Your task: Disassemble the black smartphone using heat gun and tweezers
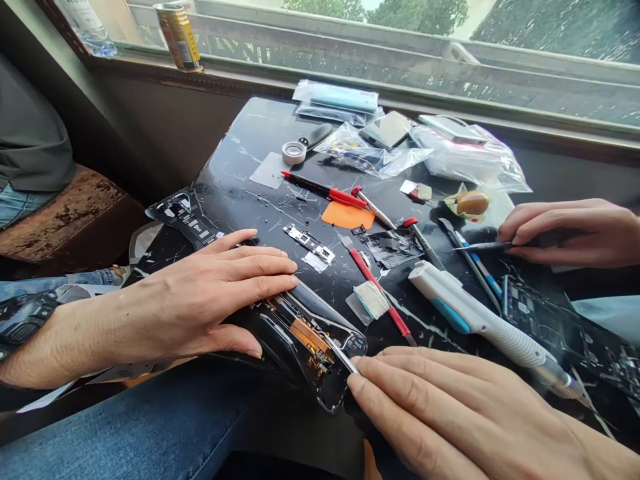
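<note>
"What's nearest us?"

"Our left hand (220, 287) lies flat on an opened black smartphone (305, 340) at the near edge of the marble-patterned table (250, 147). Our right hand (440, 413), apart from it, pinches one slim metal tool (343, 355) against the phone."

"And beyond?"

"One white electric screwdriver (465, 313), four red-trimmed tools (325, 193), one orange pry card (347, 215), then a co-worker's hand (565, 233) holding a pick (480, 246), and plastic bags (465, 153) by the window (400, 67)."

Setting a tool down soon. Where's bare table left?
Bare black tabletop at the far left corner, bordered by the white roll, grey square pad and table edge. Crowded: along the window by the plastic bags, around the opened phone, and right by the white soldering iron.
</note>
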`<state>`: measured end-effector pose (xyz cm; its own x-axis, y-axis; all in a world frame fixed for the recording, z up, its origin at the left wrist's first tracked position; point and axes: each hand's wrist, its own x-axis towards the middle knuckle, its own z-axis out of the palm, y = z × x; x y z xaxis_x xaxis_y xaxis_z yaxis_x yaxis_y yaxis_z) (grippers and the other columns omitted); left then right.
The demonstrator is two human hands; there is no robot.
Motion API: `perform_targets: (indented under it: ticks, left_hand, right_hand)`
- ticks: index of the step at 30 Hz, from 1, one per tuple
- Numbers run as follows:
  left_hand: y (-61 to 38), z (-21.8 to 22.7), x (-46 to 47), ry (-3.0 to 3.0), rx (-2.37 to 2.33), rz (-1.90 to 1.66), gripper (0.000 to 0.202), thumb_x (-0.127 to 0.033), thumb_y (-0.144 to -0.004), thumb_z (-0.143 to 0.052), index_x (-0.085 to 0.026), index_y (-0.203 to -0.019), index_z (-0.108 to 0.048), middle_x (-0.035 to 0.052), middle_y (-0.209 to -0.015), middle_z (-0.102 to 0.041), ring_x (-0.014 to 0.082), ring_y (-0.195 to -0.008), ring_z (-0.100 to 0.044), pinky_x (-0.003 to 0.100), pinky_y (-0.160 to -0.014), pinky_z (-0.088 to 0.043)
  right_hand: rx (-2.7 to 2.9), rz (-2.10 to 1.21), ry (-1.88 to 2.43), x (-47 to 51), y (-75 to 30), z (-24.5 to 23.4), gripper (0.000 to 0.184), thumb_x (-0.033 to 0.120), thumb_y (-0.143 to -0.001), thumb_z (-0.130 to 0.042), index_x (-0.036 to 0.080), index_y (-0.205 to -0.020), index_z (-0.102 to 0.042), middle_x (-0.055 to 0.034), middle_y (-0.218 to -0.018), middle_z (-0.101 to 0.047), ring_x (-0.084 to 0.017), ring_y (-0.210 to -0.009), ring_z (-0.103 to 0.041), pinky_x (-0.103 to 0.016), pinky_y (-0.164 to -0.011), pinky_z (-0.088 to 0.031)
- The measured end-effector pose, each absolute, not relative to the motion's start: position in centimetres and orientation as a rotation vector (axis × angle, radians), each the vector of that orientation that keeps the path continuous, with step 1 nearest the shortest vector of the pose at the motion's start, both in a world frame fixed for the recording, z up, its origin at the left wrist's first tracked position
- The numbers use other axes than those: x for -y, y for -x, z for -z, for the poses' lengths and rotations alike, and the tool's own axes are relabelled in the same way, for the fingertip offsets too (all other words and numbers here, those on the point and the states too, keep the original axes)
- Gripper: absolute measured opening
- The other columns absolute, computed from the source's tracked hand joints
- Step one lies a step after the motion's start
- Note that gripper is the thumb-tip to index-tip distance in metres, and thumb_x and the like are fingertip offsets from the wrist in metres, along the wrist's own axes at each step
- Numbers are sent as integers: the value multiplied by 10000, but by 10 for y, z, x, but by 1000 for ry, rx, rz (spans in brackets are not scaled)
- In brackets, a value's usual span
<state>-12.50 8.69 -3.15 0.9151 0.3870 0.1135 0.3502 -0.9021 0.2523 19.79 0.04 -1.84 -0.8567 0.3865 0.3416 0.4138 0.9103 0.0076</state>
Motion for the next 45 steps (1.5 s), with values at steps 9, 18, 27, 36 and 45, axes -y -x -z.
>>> perform_targets:
  ticks: [9, 18, 27, 36, 45]
  left_hand:
    - [124, 31, -87, -2817, -553, -259, 659, -445, -993, -685, -165, -1553, -476, 133, -1562, -591, 257, -1521, -475, 469, -1362, -141]
    - [125, 33, -88, -2819, -540, -289, 658, -408, -979, -715, -155, -1543, -488, 152, -1562, -584, 267, -1507, -492, 504, -1359, -161]
    - [124, 30, -87, -2801, -576, -232, 638, -428, -983, -707, -187, -1537, -500, 136, -1584, -567, 269, -1523, -471, 514, -1356, -158]
    - [123, 29, -87, -2792, -568, -261, 634, -413, -962, -734, -160, -1508, -534, 147, -1562, -586, 273, -1513, -486, 479, -1361, -143]
    - [124, 31, -87, -2801, -562, -249, 642, -431, -980, -703, -162, -1529, -508, 137, -1581, -569, 262, -1530, -459, 465, -1363, -127]
  right_hand:
    - [2699, 36, 631, 7, -209, 31, 357, 78, -1011, -487, 199, -1211, -757, -61, -1126, -832, -184, -1020, -800, -253, -945, -668]
    - [2594, -206, 745, 4, -203, 25, 378, 121, -1101, -382, 157, -1208, -742, -67, -1066, -838, -154, -968, -801, -216, -925, -650]
    - [2768, -121, 790, 3, -196, 10, 355, 26, -1019, -471, 182, -1162, -756, -45, -1063, -836, -154, -926, -799, -202, -798, -660]
    - [2774, 23, 674, -2, -194, 15, 376, -17, -980, -475, 164, -1162, -749, -34, -1004, -828, -174, -873, -786, -254, -701, -648]
    - [2741, -78, 662, -5, -190, 15, 550, 14, -1075, -274, 159, -1072, -805, -52, -1002, -843, -156, -840, -787, -236, -693, -648]
